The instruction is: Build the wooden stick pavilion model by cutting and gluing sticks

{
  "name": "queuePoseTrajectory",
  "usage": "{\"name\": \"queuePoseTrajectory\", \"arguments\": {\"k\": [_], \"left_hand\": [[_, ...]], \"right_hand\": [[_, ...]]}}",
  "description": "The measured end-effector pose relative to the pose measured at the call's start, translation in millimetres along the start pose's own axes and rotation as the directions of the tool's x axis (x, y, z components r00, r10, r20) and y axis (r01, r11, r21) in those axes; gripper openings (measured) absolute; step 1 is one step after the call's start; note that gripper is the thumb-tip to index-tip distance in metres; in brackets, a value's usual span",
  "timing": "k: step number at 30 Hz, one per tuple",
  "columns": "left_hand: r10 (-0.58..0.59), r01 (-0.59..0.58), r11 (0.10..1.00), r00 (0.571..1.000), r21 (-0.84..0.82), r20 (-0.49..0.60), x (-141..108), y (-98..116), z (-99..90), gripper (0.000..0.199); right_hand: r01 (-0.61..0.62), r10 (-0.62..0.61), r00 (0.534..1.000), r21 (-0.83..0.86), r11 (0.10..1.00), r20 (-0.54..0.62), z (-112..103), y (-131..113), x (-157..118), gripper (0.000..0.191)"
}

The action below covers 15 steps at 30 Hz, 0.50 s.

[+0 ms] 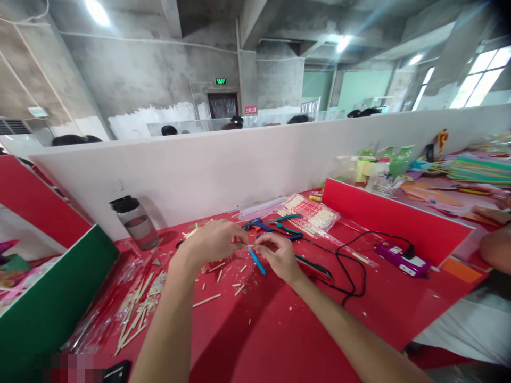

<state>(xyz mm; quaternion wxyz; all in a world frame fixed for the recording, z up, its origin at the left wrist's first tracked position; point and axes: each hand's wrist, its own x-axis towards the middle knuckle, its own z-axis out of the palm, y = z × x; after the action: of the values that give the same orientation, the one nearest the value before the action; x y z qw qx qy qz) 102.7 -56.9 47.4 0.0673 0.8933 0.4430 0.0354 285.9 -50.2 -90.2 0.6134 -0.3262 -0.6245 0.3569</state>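
Observation:
My left hand (pixel 215 239) and my right hand (pixel 277 256) come together above the red table, fingertips pinched a short gap apart. Something small and pale shows between them, too small to name. Just below the fingertips is a blue pen-like stick (pixel 257 261); whether it is held or lies on the table I cannot tell. Broken wooden sticks (pixel 206 301) and crumbs are scattered under and around my hands. Behind them lie a blue glue gun (pixel 255 224) and teal-handled pliers (pixel 288 218). Beside my right wrist lies a dark cutter knife (pixel 314 266).
A water bottle (pixel 136 222) stands at the back left, near a green divider (pixel 59 303). Packed wooden sticks (pixel 313 213) lie at the back. On the right, a black cable runs to a purple power strip (pixel 401 259) by a red divider (pixel 395 221). Another person's arm (pixel 497 247) shows at far right.

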Motion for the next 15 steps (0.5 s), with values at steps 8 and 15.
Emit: {"name": "queuePoseTrajectory", "arguments": {"k": [8, 15], "left_hand": [[-0.054, 0.052, 0.998, 0.996, 0.023, 0.069, 1.4, -9.9, 7.4, 0.026], [-0.090, 0.090, 0.996, 0.996, 0.008, 0.024, -6.3, -13.3, -4.6, 0.026]], "right_hand": [[-0.008, 0.020, 0.992, -0.095, 0.995, 0.128, 4.9, -0.7, -0.1, 0.013], [0.149, 0.039, 0.933, -0.482, 0.864, 0.357, 7.7, 14.8, -2.8, 0.010]]}}
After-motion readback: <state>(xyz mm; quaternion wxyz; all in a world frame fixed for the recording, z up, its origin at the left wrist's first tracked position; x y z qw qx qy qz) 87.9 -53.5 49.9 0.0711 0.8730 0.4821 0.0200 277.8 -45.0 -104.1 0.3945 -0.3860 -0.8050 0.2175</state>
